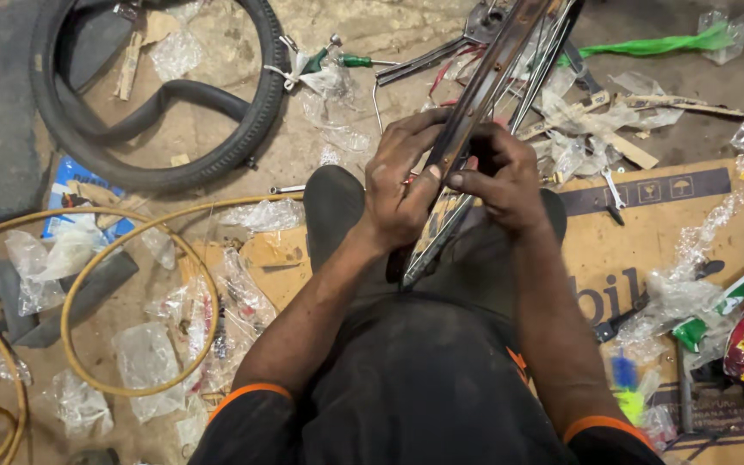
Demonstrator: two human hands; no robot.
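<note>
Hands are seen closed on a bicycle wheel rim [475, 103], which is held edge-on above the person's lap and runs from the knees up toward the top edge of the floor [217, 138]. The left hand [402, 185] is wrapped around the rim's left side, fingers curled tight over the metal and the thumb pressed along it. The right hand [501, 176] is clamped on the other side, its fingers bent inward and pinched at the rim's inner face; what lies under the fingertips cannot be told. Thin spokes [536, 77] are fanned out beside the rim. A black tyre [256, 112] with a loose inner tube [178, 99] is laid near the floor's top-left corner. Flattened cardboard [665, 224] is spread along the right edge, and a yellow hose [88, 275] is looped at the left.
</note>
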